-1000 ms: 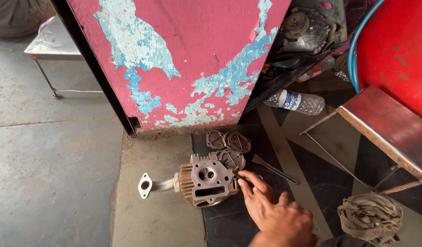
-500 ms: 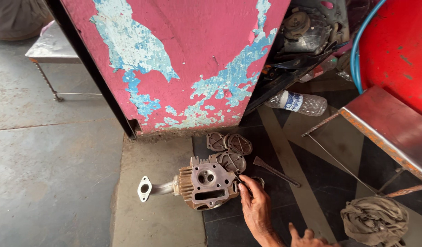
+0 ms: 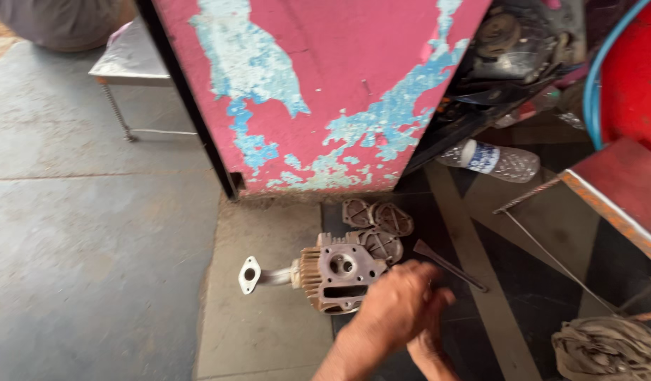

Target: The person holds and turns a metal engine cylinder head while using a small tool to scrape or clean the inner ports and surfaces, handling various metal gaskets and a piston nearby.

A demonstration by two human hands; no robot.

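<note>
Two hands meet low in the frame, just right of the cylinder head [image 3: 337, 275] that lies on the floor at the edge of a pale slab, its finned side to the left and a bent pipe with a flange [image 3: 250, 275] sticking out further left. The left hand [image 3: 399, 310] is on top, fingers curled downward; the right hand [image 3: 431, 346] is mostly hidden beneath it. I cannot tell whether either is closed on something (motion blur and the overlap hide the palms).

Risks, as I judge them: the head rests on its side and could rock or roll if nudged, scuffing its machined face on the gritty floor. The covers [image 3: 378, 219] lie loose just behind it, and the chisel [image 3: 449, 266] lies right beside the hands, so a careless sweep could knock either away or nick a knuckle.

Packages and labels: a clear plastic bottle [image 3: 491, 160] lies on its side near the pink, peeling panel [image 3: 325, 77], wearing a white and blue label band. A crumpled rag [image 3: 607, 349] sits at lower right.
</note>
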